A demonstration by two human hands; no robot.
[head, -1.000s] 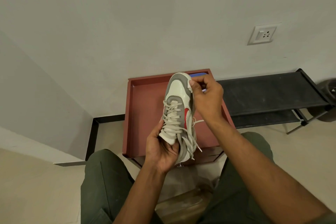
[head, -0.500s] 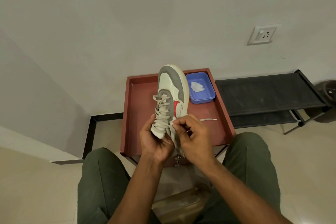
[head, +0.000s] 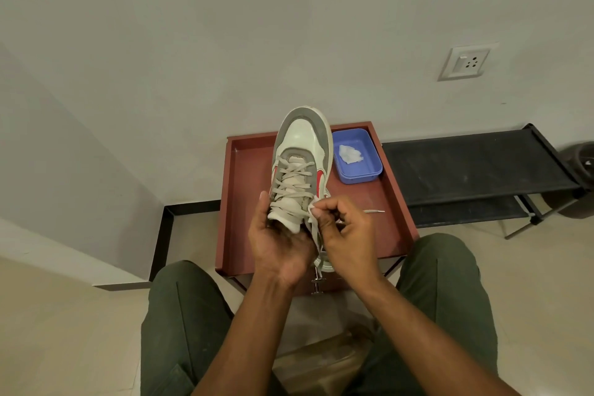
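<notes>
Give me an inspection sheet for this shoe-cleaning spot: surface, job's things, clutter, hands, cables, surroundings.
Surface: red-brown tray table with a raised rim.
Job's things: sneaker held above the tray, toe pointing away; white scrap at its collar.
Clutter: blue tub holding a white wad; lace end lying on the tray.
Hands: left hand grips the sneaker's heel; right hand pinches the white scrap.
Cables: nothing seen.
Surroundings: black rack to the right, wall socket above it.
</notes>
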